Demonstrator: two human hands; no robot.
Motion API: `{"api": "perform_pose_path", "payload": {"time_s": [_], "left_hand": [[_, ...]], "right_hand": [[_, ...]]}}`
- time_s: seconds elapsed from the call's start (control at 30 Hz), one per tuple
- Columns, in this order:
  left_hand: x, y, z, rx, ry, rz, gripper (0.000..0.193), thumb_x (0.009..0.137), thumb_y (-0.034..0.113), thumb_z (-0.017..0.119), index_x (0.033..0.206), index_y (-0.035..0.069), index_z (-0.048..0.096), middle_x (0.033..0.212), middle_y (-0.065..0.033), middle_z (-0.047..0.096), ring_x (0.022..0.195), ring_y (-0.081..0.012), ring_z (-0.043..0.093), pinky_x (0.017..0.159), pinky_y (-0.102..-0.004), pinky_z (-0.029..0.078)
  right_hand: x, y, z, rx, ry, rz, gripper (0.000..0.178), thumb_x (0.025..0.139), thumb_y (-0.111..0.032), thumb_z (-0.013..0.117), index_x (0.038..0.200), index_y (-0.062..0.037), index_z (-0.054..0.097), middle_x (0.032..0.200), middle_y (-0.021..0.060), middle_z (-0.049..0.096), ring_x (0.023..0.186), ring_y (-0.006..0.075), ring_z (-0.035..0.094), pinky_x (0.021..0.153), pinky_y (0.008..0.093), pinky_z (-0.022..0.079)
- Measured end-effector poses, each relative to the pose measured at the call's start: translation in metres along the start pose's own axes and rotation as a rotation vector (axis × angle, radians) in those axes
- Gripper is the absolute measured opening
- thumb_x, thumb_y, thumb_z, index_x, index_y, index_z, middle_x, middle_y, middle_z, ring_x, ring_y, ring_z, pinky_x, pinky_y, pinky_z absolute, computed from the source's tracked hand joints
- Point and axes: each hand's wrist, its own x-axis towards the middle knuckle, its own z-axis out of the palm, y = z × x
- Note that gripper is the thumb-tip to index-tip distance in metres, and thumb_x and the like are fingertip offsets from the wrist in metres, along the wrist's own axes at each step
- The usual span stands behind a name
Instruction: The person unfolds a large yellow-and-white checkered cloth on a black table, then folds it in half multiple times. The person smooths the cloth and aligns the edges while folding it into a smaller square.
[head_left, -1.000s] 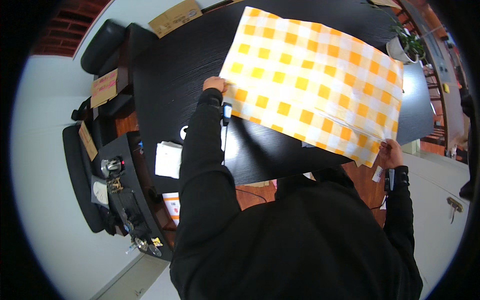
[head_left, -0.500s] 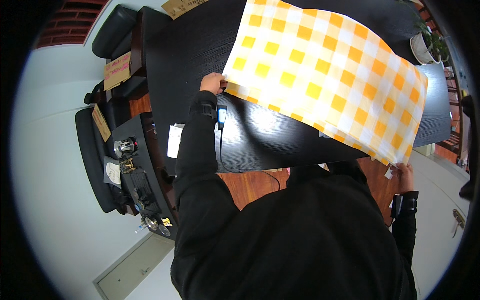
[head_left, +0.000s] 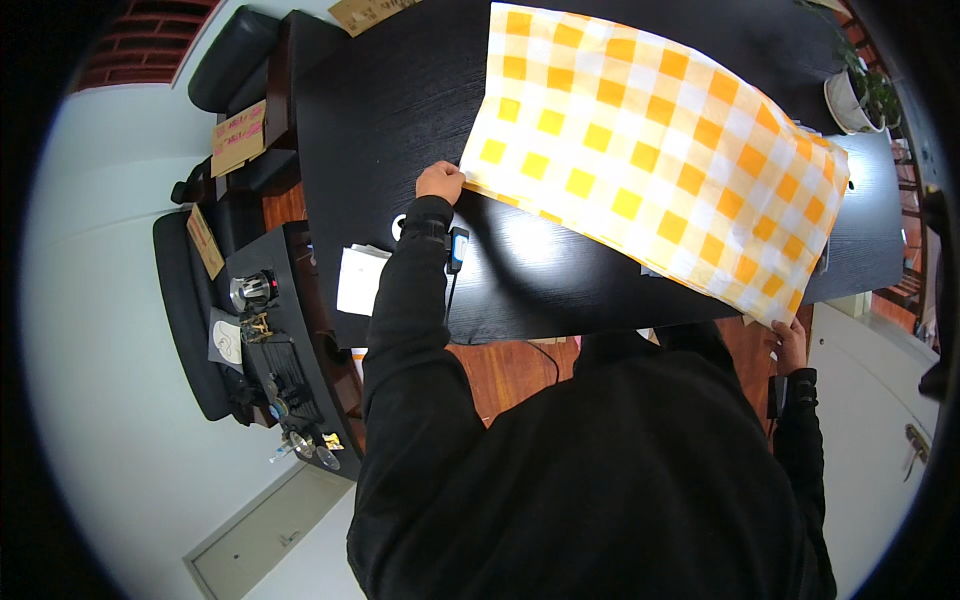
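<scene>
A yellow-orange and white checked tablecloth [head_left: 650, 150] spreads slantwise above the black table [head_left: 385, 130], its near edge stretched between my hands. My left hand [head_left: 441, 183] pinches the cloth's near left corner over the tabletop. At the near right corner, my right hand [head_left: 789, 345] grips the cloth beyond the table's front edge. The far side of the cloth bulges in a curve toward the back right. Beneath the near edge, a shadow falls across the shiny tabletop. A dark device with a lit face sits by my left wrist, with a cable hanging from it.
White papers [head_left: 361, 280] lie beside my left forearm, near a white roll [head_left: 398, 227]. A potted plant [head_left: 853, 102] stands at the far right. On the left is a side table with a metal kettle [head_left: 252, 291], near black chairs and cardboard pieces [head_left: 238, 138]. A white door [head_left: 870, 400] is at right.
My left hand has moved slightly right and nearer. My right hand has shifted left, bringing the cloth's near right corner inward. More of the papers and the white roll now show.
</scene>
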Motion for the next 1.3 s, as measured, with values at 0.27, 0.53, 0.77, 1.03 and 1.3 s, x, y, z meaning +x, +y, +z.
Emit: {"api": "perform_pose_path", "payload": {"time_s": [0.27,0.53,0.77,1.03,1.3], "left_hand": [[-0.004,0.009,0.001,0.122,-0.036,-0.05,0.023,0.077,0.026,0.067,0.09,0.008,0.073,0.095,-0.0147,0.071,0.092,-0.0307,0.067,0.088,-0.0378,0.051],[-0.007,0.001,0.001,0.176,-0.021,-0.041,0.021,0.071,0.027,0.068,0.082,0.01,0.075,0.087,-0.013,0.072,0.086,-0.0296,0.069,0.083,-0.0374,0.053],[-0.015,0.002,0.0,0.166,-0.017,-0.029,0.02,0.07,0.027,0.071,0.08,0.01,0.074,0.086,-0.0128,0.072,0.084,-0.0295,0.069,0.082,-0.0376,0.053],[-0.033,-0.002,0.006,0.184,-0.005,-0.002,0.021,0.068,0.027,0.072,0.077,0.008,0.071,0.082,-0.0137,0.071,0.082,-0.0305,0.068,0.08,-0.0384,0.053],[-0.109,-0.024,0.021,0.092,-0.113,-0.04,0.03,0.071,0.029,0.067,0.084,0.002,0.068,0.09,-0.0203,0.069,0.088,-0.0378,0.066,0.081,-0.0427,0.051]], "right_hand": [[0.001,-0.002,0.009,0.308,0.014,-0.039,0.026,0.092,-0.017,0.059,0.115,-0.0053,0.058,0.101,0.0062,0.066,0.083,0.0171,0.065,0.063,0.0287,0.052],[0.037,0.027,-0.033,0.141,0.052,-0.136,0.008,0.091,-0.014,0.063,0.093,-0.0086,0.058,0.078,0.0021,0.065,0.06,0.0111,0.061,0.049,0.0241,0.049],[0.046,0.034,-0.038,0.141,0.107,-0.185,0.012,0.089,-0.011,0.066,0.087,-0.0115,0.054,0.073,0.0004,0.061,0.057,0.01,0.058,0.048,0.0231,0.047],[0.066,0.046,-0.064,0.099,0.096,-0.278,0.015,0.087,-0.004,0.065,0.098,-0.0041,0.055,0.091,0.003,0.061,0.081,0.0121,0.059,0.076,0.0279,0.05],[0.053,0.006,-0.07,0.199,0.116,-0.226,0.014,0.089,-0.005,0.058,0.103,-0.0038,0.055,0.095,0.0051,0.064,0.082,0.0154,0.064,0.075,0.03,0.054]]}}
